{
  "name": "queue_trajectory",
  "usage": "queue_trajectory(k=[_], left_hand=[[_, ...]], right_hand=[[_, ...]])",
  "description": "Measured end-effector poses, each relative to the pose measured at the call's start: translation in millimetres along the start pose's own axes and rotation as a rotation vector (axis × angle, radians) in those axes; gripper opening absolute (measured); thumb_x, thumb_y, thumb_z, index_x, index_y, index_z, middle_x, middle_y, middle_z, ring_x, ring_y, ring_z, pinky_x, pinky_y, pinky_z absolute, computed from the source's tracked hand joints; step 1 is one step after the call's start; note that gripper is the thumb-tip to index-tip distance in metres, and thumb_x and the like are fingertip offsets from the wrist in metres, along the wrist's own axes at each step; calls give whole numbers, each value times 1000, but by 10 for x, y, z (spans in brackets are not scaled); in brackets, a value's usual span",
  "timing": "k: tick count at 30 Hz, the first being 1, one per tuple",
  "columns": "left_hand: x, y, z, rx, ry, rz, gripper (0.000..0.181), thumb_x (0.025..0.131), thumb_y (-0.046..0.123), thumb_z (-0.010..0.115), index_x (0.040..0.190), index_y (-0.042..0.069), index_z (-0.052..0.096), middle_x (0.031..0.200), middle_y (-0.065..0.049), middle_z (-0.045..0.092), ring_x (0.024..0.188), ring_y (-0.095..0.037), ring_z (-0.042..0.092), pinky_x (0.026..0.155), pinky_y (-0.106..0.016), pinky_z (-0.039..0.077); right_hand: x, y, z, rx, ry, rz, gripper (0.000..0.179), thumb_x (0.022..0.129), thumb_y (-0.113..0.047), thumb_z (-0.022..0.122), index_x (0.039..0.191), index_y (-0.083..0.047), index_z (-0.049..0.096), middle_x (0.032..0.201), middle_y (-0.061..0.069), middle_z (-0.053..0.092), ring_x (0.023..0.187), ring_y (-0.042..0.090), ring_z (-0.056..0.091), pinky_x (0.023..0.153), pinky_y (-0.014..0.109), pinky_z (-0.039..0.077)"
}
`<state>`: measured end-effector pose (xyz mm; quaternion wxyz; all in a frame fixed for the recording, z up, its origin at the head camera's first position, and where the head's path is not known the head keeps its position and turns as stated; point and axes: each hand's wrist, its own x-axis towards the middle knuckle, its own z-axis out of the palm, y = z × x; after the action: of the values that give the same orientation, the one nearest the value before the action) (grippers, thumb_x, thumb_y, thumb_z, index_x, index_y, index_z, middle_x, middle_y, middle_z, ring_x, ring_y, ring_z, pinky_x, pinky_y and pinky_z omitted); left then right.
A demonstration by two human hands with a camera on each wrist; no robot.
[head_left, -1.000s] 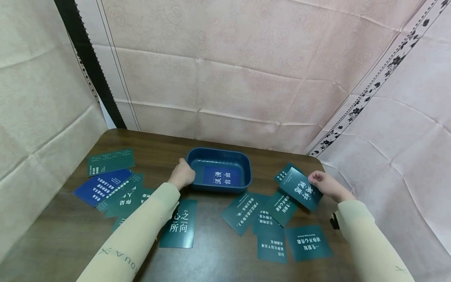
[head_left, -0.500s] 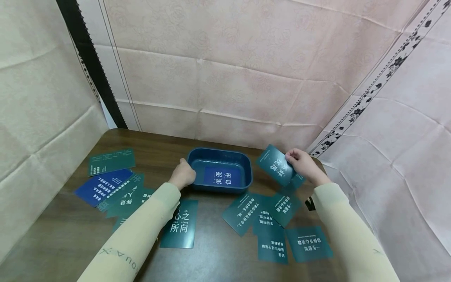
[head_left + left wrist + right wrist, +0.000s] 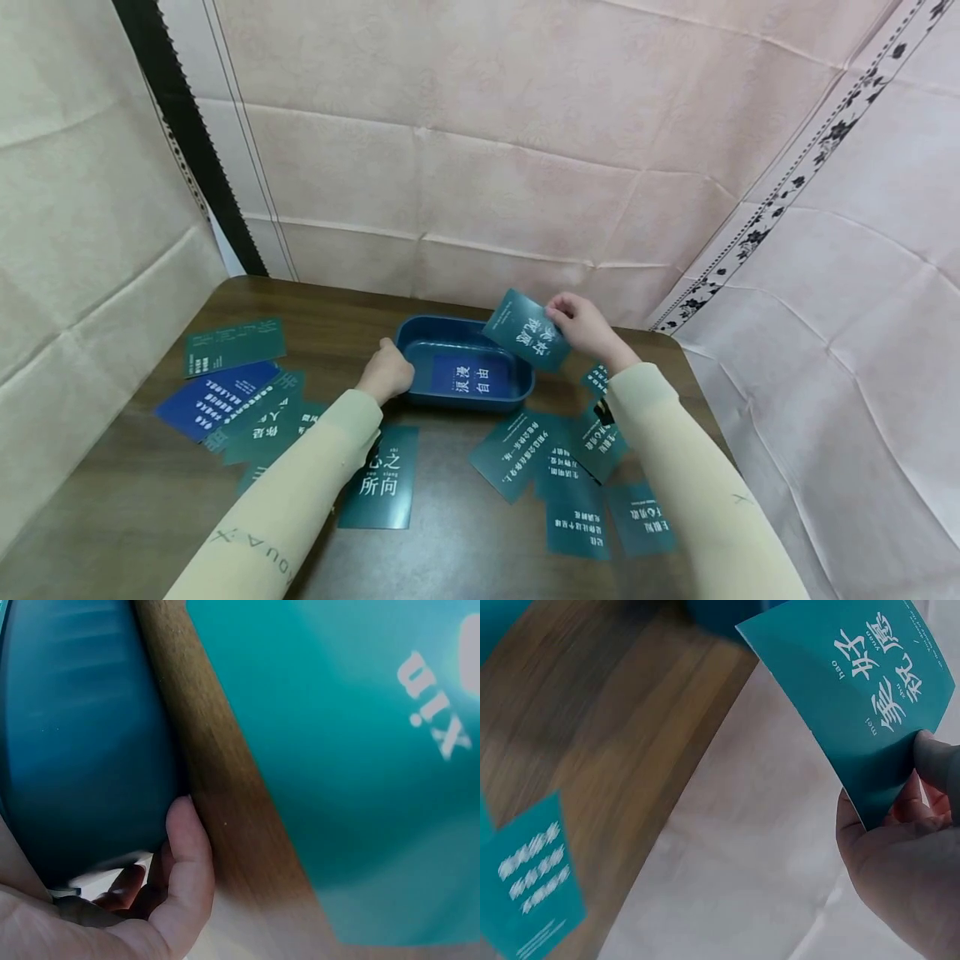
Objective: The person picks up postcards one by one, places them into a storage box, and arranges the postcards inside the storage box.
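In the head view a blue plastic tray (image 3: 459, 402) stands at the back middle of the table. My left hand (image 3: 386, 372) grips its left end; the left wrist view shows the fingers curled around the tray's end wall (image 3: 82, 750). Inside the tray lies a blue card (image 3: 445, 373) with white characters. My right hand (image 3: 587, 327) pinches a green card (image 3: 517, 321) by one corner. That card is tilted and overlaps the tray's back right corner in the head view. In the right wrist view, the thumb presses on the printed face of the held card (image 3: 832, 705).
At the left, several green cards (image 3: 236, 346) and a blue card (image 3: 197, 408) overlap. Another green card (image 3: 378, 504) lies partly under the left forearm. More green cards (image 3: 513, 458) spread right of the middle, some behind the right sleeve (image 3: 675, 433). Pale cloth (image 3: 450, 183) hangs behind the table.
My right hand has lifted the green card from the right-hand pile and carried it left to the tray's back right corner. The left hand and the tray have stayed in place.
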<state>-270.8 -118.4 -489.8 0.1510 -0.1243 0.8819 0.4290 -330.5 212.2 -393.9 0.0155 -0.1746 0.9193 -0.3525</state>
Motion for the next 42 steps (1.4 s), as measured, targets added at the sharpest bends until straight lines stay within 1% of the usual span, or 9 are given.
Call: queue_trajectory(k=[5, 10, 12, 16, 21, 28, 33, 37, 42], left_hand=[[3, -4, 4, -3, -1, -5, 73, 99, 13, 41, 151, -2, -8, 112, -24, 52, 75, -30, 58, 58, -35, 45], [-8, -13, 10, -22, 1, -3, 73, 99, 14, 43, 151, -1, -6, 127, -26, 47, 87, -33, 57, 60, -35, 46], [-14, -16, 10, -27, 3, 1, 73, 99, 14, 43, 151, -2, -6, 130, -27, 45, 91, -34, 56, 60, -34, 47], [-17, -14, 13, -25, 8, 10, 73, 99, 14, 44, 151, -2, -4, 130, -27, 45, 94, -35, 55, 60, -34, 47], [-5, -15, 18, -19, 5, 9, 73, 99, 14, 44, 150, -3, -4, 129, -27, 45, 95, -35, 55, 62, -35, 47], [8, -20, 20, -19, 2, -5, 73, 99, 14, 43, 151, -1, -6, 125, -26, 47, 88, -34, 57, 59, -35, 47], [-8, -25, 18, -27, -3, 2, 72, 98, 13, 43, 151, -2, -5, 121, -26, 48, 80, -32, 58, 58, -35, 46], [-11, -23, 17, -22, -1, 2, 72, 98, 12, 43, 151, -2, -4, 125, -27, 47, 86, -33, 57, 59, -35, 46], [0, -19, 14, -25, -1, -1, 72, 98, 13, 43, 150, -2, -4, 131, -28, 44, 95, -36, 55, 64, -37, 47]], right_hand=[[129, -159, 238, 12, -46, 7, 19, 101, -28, 50, 105, -12, 61, 97, 6, 59, 89, 23, 54, 77, 37, 46], [207, -245, 439, 5, -86, 11, 18, 100, -30, 52, 105, -15, 61, 96, 5, 60, 89, 23, 55, 76, 36, 48], [220, -271, 508, 8, -98, 10, 17, 101, -29, 51, 105, -15, 60, 96, 5, 59, 88, 23, 55, 76, 36, 48], [226, -285, 623, 5, -125, 26, 14, 100, -27, 53, 103, -15, 60, 93, 7, 58, 87, 24, 55, 78, 35, 49], [223, -246, 744, -22, -173, 35, 11, 100, -26, 54, 102, -17, 61, 93, 5, 59, 88, 22, 56, 82, 34, 50], [221, -262, 888, -38, -219, 29, 12, 99, -23, 55, 100, -14, 63, 94, 4, 60, 88, 23, 56, 81, 35, 49], [210, -288, 982, -140, -218, 6, 9, 99, -20, 55, 99, -14, 62, 93, 2, 60, 86, 20, 55, 80, 33, 49], [195, -308, 1038, -254, -204, -26, 6, 99, -17, 56, 100, -14, 61, 93, 1, 59, 85, 19, 55, 80, 32, 49], [202, -310, 1104, -331, -213, -10, 7, 99, -20, 56, 103, -17, 60, 95, -1, 58, 87, 18, 54, 81, 32, 50]])
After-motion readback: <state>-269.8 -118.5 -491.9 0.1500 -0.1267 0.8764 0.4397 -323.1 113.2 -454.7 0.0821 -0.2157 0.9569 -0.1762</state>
